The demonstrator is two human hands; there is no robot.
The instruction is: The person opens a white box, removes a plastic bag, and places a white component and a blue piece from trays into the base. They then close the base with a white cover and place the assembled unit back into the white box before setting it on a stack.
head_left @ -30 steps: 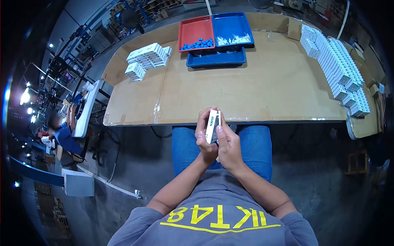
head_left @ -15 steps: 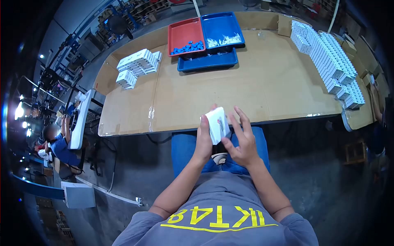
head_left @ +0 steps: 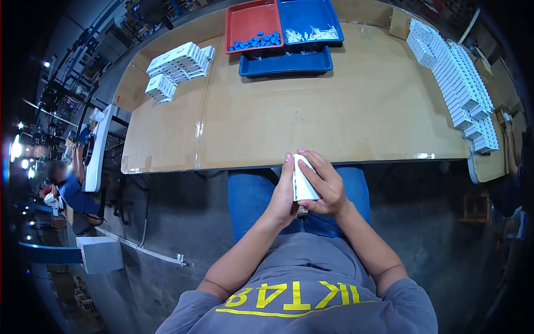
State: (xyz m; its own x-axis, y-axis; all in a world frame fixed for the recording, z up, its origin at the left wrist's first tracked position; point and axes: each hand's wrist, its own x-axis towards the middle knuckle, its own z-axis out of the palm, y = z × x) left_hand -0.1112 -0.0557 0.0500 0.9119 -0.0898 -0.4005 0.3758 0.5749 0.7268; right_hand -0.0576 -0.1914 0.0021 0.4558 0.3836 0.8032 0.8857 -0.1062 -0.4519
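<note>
A small white box (head_left: 303, 183) is held between my two hands, over my lap near the table's front edge. My left hand (head_left: 284, 192) grips its left side, thumb pointing up along it. Around the right side and top curl the fingers of my right hand (head_left: 325, 186), which hide much of the box. Whatever print it carries is mostly covered from this angle.
A red tray (head_left: 253, 19) holds blue pieces; beside it a blue tray (head_left: 308, 16) holds white pieces. Another blue tray (head_left: 286, 64) sits in front. White boxes are stacked at left (head_left: 181, 61) and right (head_left: 459, 83) on the cardboard-covered table (head_left: 334, 122). A person (head_left: 78, 189) sits far left.
My right hand has closed onto the white box, where its fingers were spread beside it before. The box is turned, its printed face no longer showing. The view has tilted down slightly.
</note>
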